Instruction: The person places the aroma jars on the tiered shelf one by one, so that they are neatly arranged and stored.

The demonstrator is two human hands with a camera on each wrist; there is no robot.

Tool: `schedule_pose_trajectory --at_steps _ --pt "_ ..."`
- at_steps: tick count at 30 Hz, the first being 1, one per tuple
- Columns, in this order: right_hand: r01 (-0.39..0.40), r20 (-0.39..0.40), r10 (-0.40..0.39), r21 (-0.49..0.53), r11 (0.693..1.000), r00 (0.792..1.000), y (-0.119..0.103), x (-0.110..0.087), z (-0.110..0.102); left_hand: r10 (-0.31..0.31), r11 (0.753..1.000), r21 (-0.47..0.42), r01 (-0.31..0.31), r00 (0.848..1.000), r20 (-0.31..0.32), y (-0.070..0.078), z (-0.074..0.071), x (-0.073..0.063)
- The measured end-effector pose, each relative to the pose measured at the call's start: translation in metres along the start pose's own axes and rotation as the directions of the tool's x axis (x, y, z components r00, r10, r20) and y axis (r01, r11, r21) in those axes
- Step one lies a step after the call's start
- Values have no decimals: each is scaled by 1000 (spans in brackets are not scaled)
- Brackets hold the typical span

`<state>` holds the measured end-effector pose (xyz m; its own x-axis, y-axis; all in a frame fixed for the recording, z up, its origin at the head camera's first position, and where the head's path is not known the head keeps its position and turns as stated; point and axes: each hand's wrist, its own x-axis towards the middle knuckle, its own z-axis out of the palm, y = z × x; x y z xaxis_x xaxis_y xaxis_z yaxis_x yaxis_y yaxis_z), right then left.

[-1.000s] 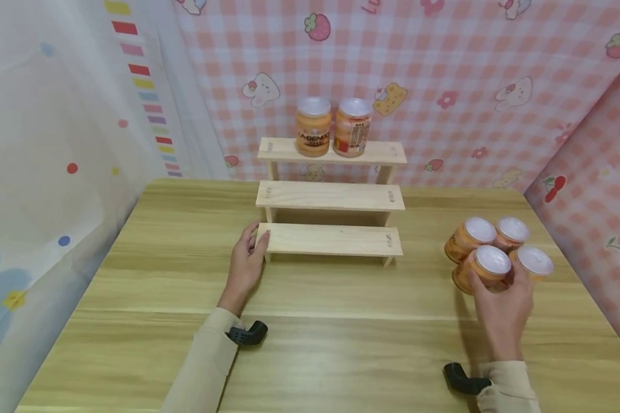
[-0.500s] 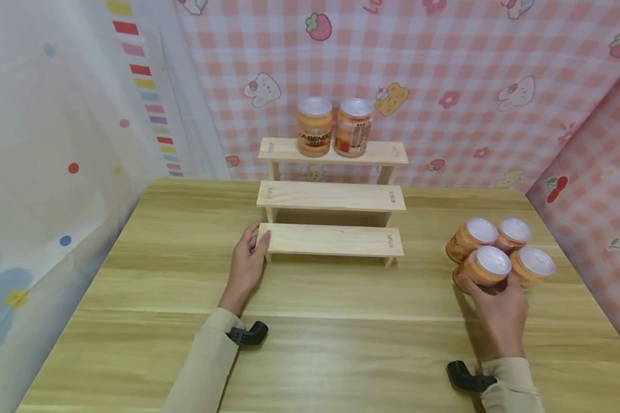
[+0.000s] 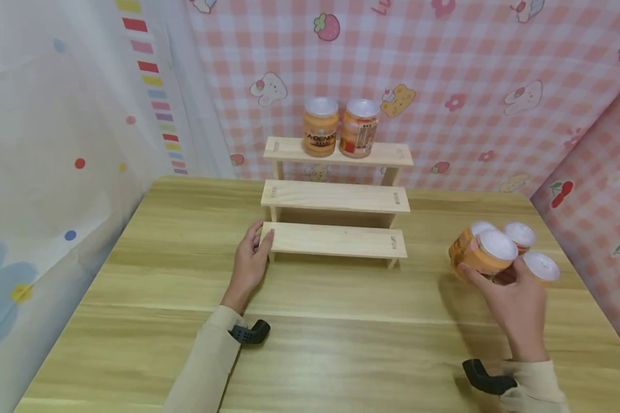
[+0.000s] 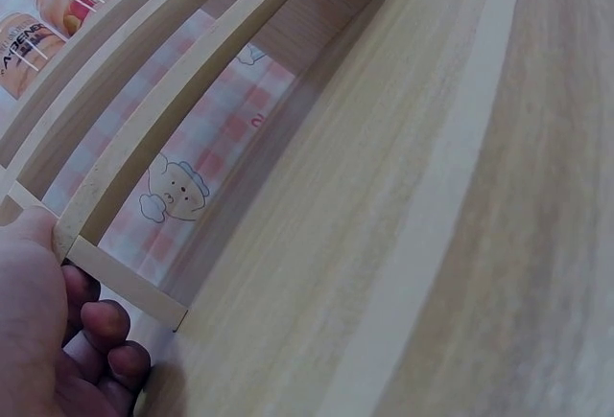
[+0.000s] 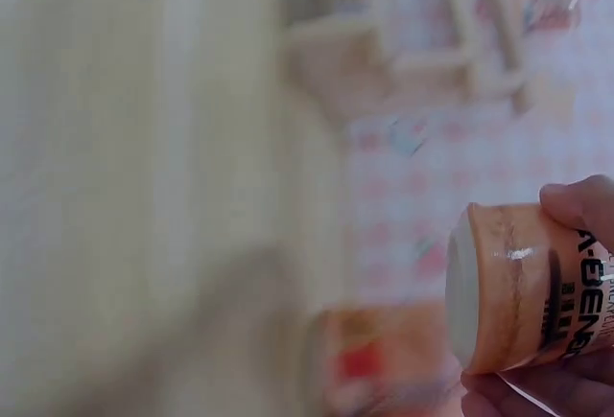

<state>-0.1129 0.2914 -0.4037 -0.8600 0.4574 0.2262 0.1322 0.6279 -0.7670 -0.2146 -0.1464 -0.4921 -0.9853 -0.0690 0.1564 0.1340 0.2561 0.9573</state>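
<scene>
My right hand grips an orange jar with a white lid, raised off the table at the right. In the right wrist view the jar's pale base and dark lettering show, with thumb and fingers around its side. My left hand pinches the left end of the lowest board of a three-tier wooden stand. In the left wrist view the thumb lies on the board's top, with curled fingers beside the end leg. Two similar jars, a left one and a right one, stand on the top tier.
Three more jars stand at the right of the table, partly hidden behind the held jar: a left one, a back one and a right one. A pink checked cloth hangs behind the stand.
My right hand has taken hold of the front jar and lifted it off the table, clear of its place in the group. My left hand stays on the stand.
</scene>
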Motion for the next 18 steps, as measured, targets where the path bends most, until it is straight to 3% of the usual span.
schedule_pose_trajectory --at_steps 3,5,6,10,13,18 --pt "104 66 -108 55 993 992 -35 11 2 -3 1000 -3 3 1000 5 1 0 -1" --pt "177 111 -187 94 980 976 -63 21 9 -5 1000 -5 5 1000 6 1 -2 0" --pt "213 135 -227 115 970 964 -77 26 13 -6 1000 -4 6 1000 6 1 -3 0" --pt "341 194 -375 188 921 907 -128 42 44 -26 1000 -14 26 1000 0 23 -6 -5" --pt "383 240 -432 228 895 869 -157 48 73 -39 999 -18 39 999 6 40 -7 -10" --pt "401 315 -468 254 880 826 -187 49 118 -21 1000 -8 21 1000 -1 38 -5 -10"
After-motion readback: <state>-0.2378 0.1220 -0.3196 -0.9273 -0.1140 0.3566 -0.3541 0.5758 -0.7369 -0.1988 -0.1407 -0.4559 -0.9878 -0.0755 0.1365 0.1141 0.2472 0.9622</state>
